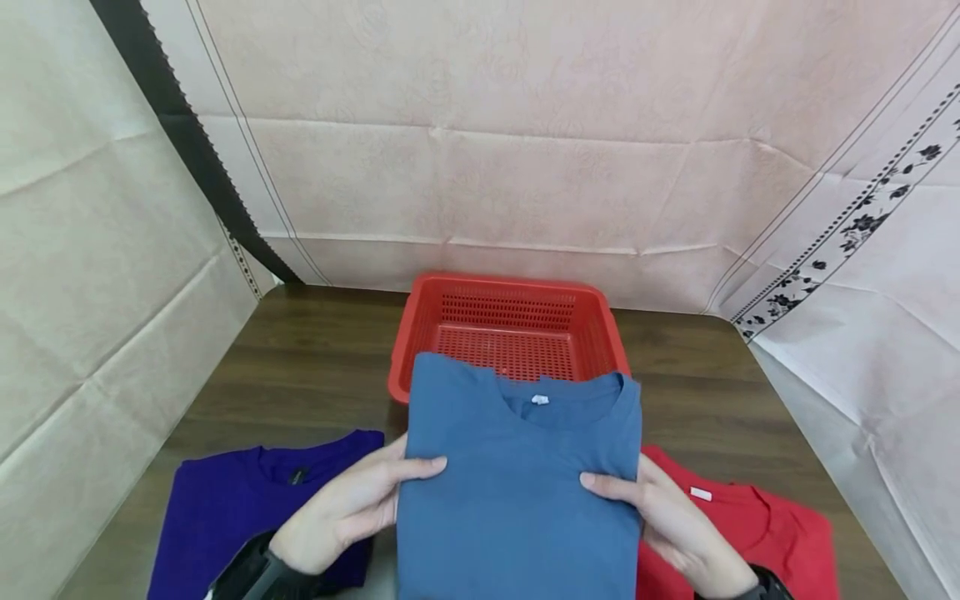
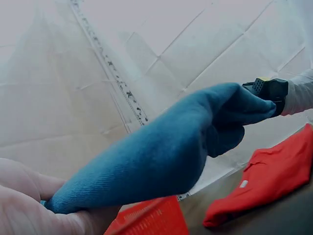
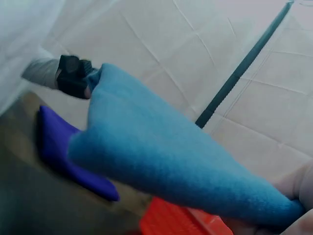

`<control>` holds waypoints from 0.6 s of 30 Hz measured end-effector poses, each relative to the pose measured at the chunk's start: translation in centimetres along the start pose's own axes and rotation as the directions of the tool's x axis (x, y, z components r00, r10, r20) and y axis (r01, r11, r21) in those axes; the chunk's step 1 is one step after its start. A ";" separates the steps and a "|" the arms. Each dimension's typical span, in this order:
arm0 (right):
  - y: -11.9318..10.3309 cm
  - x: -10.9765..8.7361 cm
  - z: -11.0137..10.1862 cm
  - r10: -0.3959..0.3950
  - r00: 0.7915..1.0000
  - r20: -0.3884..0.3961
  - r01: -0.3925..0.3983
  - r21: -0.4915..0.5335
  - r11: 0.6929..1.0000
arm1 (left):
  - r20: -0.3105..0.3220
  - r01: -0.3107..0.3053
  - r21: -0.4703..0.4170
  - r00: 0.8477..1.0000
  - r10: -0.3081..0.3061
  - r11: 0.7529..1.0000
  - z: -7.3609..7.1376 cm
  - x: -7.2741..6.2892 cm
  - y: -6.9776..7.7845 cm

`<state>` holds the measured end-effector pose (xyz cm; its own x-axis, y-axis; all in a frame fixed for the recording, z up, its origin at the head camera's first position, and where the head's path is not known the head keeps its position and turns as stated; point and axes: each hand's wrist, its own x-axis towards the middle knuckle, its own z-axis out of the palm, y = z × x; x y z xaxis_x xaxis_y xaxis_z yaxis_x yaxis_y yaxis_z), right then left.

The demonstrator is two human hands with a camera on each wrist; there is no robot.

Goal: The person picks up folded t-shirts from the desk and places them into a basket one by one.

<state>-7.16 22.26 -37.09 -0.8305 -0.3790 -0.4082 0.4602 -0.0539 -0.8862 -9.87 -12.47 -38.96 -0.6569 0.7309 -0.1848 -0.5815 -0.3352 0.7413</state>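
A folded blue T-shirt (image 1: 517, 483) is held up off the table between both hands, its neckline and small white label facing up. My left hand (image 1: 360, 500) grips the shirt's left side, thumb on top and fingers hidden underneath. On the opposite side my right hand (image 1: 675, 517) pinches the edge the same way. In the left wrist view the blue cloth (image 2: 142, 152) runs from the left hand across to the other wrist. The right wrist view shows the same shirt (image 3: 166, 152) edge-on. Behind it in the head view stands a red plastic basket (image 1: 510, 350), whose near rim the shirt covers.
A folded purple T-shirt (image 1: 240, 508) lies on the wooden table (image 1: 322, 358) at the left, partly behind the left forearm. To the right lies a folded red T-shirt (image 1: 780, 533), partly under the right arm. Pale cloth walls (image 1: 480, 192) enclose the back and sides.
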 end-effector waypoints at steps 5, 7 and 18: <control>-2.9 1.5 -0.5 -0.057 0.998 -0.022 0.056 -0.030 0.998 | -0.016 -0.018 0.018 1.000 0.018 1.000 0.2 2.1 3.1; -4.0 2.4 -0.9 -0.078 0.997 -0.021 0.077 -0.028 0.997 | -0.027 -0.030 0.033 0.999 0.031 0.999 0.2 3.3 4.4; -8.3 10.2 -3.9 -0.169 0.979 -0.114 0.162 -0.065 0.985 | -0.185 -0.025 0.026 0.982 0.029 0.999 -2.4 11.3 10.0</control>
<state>-20.71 22.45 -34.75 -0.9265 -0.2567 -0.2752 0.2981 -0.0544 -0.9530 -24.24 -9.02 -35.16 -0.7511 0.5984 -0.2789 -0.5522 -0.3379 0.7622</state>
